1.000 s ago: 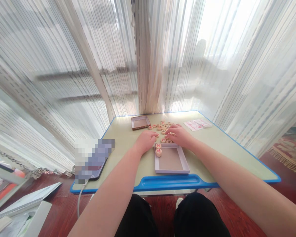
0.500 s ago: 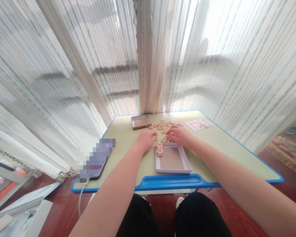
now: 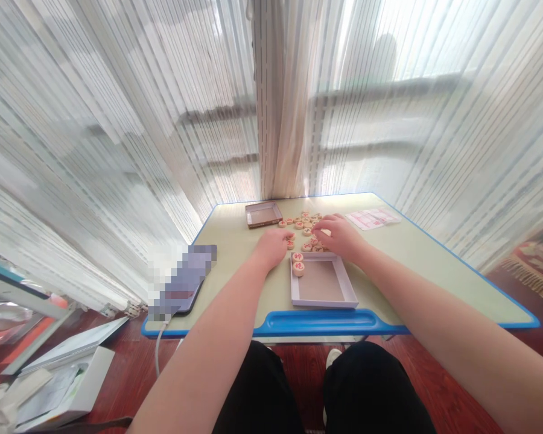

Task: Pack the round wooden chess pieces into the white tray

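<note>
Round wooden xiangqi pieces (image 3: 307,231) with carved red or dark characters lie in a loose cluster at mid-table. My left hand (image 3: 272,246) is at the cluster's left side, fingers curled in at a piece; another piece (image 3: 290,245) lies just below its fingertips. My right hand (image 3: 339,236) arches over the right side of the cluster, fingers bent and apart, hiding some pieces. A shallow white box tray (image 3: 323,303) lies in front of both hands. Inside its far left corner sit two red-character pieces (image 3: 298,269), one in front of the other.
A brown-edged box lid (image 3: 263,222) lies open side up at the back left. On the right rests a pink-and-white printed sheet (image 3: 373,219). A phone (image 3: 194,280) with a cable lies at the left edge. A blue trough (image 3: 321,322) lines the table's front; striped curtains (image 3: 208,108) hang behind.
The whole view has shifted slightly, with the table now a little higher and further right. Both hands stay at the pieces with small finger movements. The two pieces in the tray are unchanged.
</note>
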`<state>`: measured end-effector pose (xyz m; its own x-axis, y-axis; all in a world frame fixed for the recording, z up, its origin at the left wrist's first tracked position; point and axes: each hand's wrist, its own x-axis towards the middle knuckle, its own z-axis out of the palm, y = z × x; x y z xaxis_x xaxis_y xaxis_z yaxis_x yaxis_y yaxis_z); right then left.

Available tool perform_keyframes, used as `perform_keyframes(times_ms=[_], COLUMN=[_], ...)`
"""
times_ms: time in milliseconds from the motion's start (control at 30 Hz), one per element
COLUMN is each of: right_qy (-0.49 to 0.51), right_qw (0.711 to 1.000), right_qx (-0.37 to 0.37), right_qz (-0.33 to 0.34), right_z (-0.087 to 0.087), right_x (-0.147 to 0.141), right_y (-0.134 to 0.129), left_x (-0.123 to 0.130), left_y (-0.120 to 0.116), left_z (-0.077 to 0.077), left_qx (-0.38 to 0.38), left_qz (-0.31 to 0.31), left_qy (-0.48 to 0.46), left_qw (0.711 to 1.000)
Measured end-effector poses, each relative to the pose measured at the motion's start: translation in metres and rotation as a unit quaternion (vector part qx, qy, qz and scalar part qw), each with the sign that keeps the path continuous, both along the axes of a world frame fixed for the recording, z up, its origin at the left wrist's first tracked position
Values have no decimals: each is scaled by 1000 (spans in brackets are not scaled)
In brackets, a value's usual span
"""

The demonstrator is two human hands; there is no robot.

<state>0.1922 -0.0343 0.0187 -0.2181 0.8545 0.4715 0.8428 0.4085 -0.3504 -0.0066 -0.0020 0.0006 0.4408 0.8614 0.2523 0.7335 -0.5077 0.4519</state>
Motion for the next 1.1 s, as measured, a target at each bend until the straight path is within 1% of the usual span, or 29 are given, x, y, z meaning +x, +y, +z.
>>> perform_keyframes(times_ms=[133, 233, 367, 533, 600, 700, 767, 867, 967, 1100], right_qy=[21, 41, 62, 79, 118, 203, 259, 319, 337, 311], right_qw=[1000, 999, 997, 994, 989, 970, 955, 935, 927, 933], right_qx=[4, 21, 30, 34, 21, -20, -53, -102, -113, -109], right_qz=[-18, -25, -34, -66, -88, -130, -136, -121, -123, -145], right_z=[1, -1, -4, -7, -7, -8, -9, -11, -12, -10], right_x=[3, 7, 11, 13, 14, 15, 15, 16, 18, 17], right_y=[2, 5, 9, 14, 14, 14, 14, 15, 16, 15], left_x=[-1, -1, -1, -2, -2, -2, -2, -2, -2, -2], left_y=[0, 0, -1, -2, -3, -4, -3, -2, -2, -5], left_z=[0, 0, 0, 3, 3, 4, 4, 4, 3, 5], left_qx=[-3, -4, -1, 10, 10, 13, 16, 12, 22, 39], left_qz=[-2, -1, 14, 12, 17, 17, 20, 19, 14, 8], left_qy=[-14, -19, -14, 2, 7, 8, 8, 12, 12, 6], left_qw=[1000, 1000, 1000, 1000, 1000, 1000, 1000, 1000, 1000, 999])
